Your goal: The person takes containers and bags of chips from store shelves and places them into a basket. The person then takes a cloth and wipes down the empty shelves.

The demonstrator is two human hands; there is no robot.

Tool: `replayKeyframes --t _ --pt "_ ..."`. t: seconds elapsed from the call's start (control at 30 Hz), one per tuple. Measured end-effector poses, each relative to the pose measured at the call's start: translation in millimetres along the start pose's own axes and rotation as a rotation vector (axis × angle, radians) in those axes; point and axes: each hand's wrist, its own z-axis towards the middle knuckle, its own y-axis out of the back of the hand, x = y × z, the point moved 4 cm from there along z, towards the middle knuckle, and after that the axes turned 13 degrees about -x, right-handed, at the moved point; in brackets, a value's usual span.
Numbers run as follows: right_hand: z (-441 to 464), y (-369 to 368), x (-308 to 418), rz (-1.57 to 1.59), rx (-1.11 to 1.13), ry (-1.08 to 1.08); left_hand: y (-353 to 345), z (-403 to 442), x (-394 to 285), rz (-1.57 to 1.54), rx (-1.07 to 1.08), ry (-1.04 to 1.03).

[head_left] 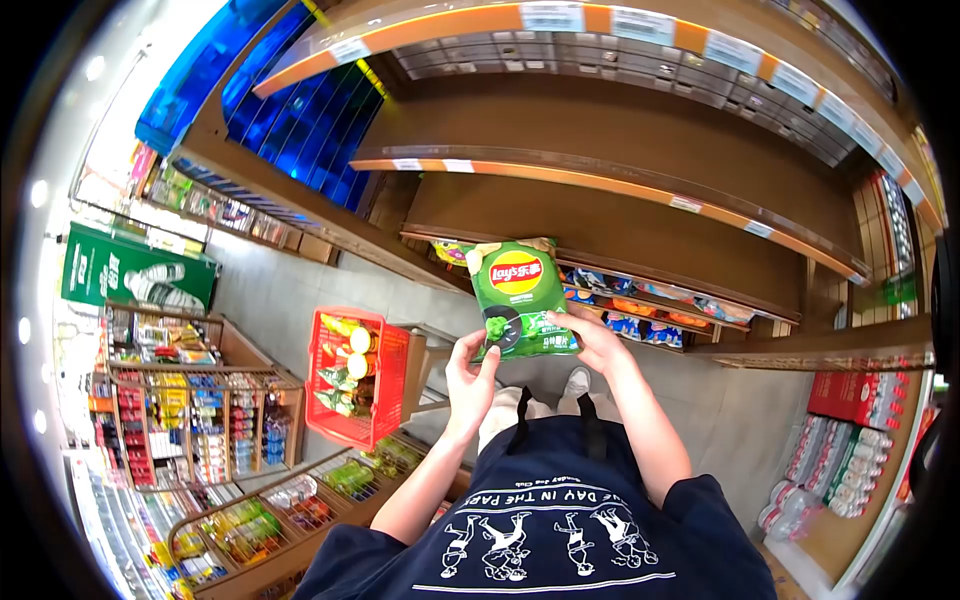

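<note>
A green Lay's chip bag (518,285) is held up in front of my body, its printed front facing me. My left hand (474,372) grips the bag's lower left corner, thumb on the front. At the lower right edge, my right hand (592,340) holds it with the fingers mostly behind. Beyond the bag stands a brown shelf unit (620,215) with bare upper boards. Several colourful snack packs (640,310) lie on its lowest level, partly hidden by the bag.
A red shopping basket (390,385) with yellow and green packages stands to my left on a stool-like support. Display racks (200,420) of goods line the left side. Bottle packs (840,460) stand at right. Grey floor (275,290) runs between.
</note>
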Motion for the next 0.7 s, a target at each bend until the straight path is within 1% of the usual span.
replayKeyframes --t 0.03,0.1,0.13,0.2,0.23,0.27,0.3,0.37,0.4,0.5,0.57,0.63,0.7 --pt "-2 -3 1 -0.007 0.038 0.005 1 3 1 -0.001 0.022 0.013" --pt "-1 -12 -3 -0.049 0.069 -0.024 13 3 4 -0.039 -0.017 0.064" --pt "-1 -13 -4 -0.051 0.077 -0.006 14 6 5 -0.014 0.015 0.07" --pt "3 -25 -13 -0.09 0.12 -0.037 30 5 13 -0.026 -0.058 0.126" --pt "5 -27 -12 -0.092 0.135 -0.009 30 12 13 -0.031 -0.064 0.149" --pt "6 -31 -14 -0.113 0.159 -0.034 37 11 15 -0.013 -0.072 0.221" --pt "9 -42 -18 -0.141 0.179 -0.065 49 8 12 -0.027 -0.114 0.236" --pt "10 -51 -19 -0.181 0.257 -0.078 53 8 7 -0.031 -0.03 0.322" --pt "13 -62 -28 -0.216 0.265 -0.161 68 8 10 -0.03 0.017 0.435" --pt "15 -81 -40 -0.227 0.359 -0.243 88 8 3 -0.096 0.055 0.438" --pt "16 -90 -42 -0.232 0.395 -0.243 94 7 -3 -0.125 0.027 0.447" --pt "23 -102 -52 -0.304 0.414 -0.273 112 8 -6 -0.082 0.01 0.397" --pt "28 -113 -58 -0.365 0.42 -0.275 127 8 1 -0.122 -0.009 0.372"
